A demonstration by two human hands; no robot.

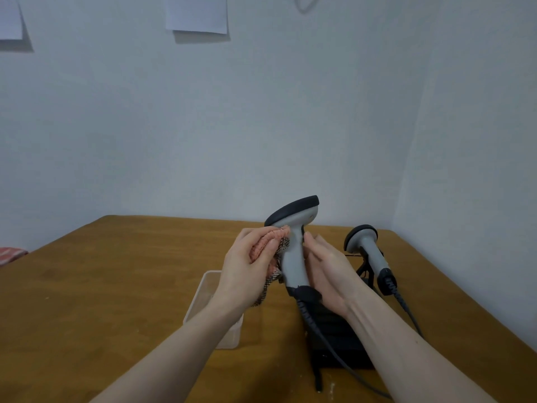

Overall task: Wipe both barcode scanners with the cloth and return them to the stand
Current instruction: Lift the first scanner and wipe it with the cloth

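A person is working at a brown wooden surface [116, 286] set into a corner of pale walls. The right hand [328, 274] is holding a grey barcode scanner [295, 251] upright above the surface, its dark head tilted up toward the right and its coiled black cable [325, 338] trailing down toward the near edge. That hand's grip is lying along the right side of the scanner handle, with the fingers reaching round the far side and the fingertips showing near the trigger; how firmly they are closing behind the handle cannot be told.

The left hand [250, 263] is gripping a bunched cloth [270, 245], pink with a dark checked part hanging below, and is pressing it against the left side of the handle just under the scanner head. The fingers are curling round the fabric.

The second barcode scanner [367, 251] is sitting well to the right, leaning in a black stand [367, 271] with its head toward the camera and its own cable running down to the right. A clear plastic container [203, 309] is resting on the surface beneath the left forearm. A dark ribbed block [337, 338] is lying beneath the held scanner. Two sheets of paper [196, 13] are hanging on the wall, and a reddish fabric [11, 254] is showing at the left edge.
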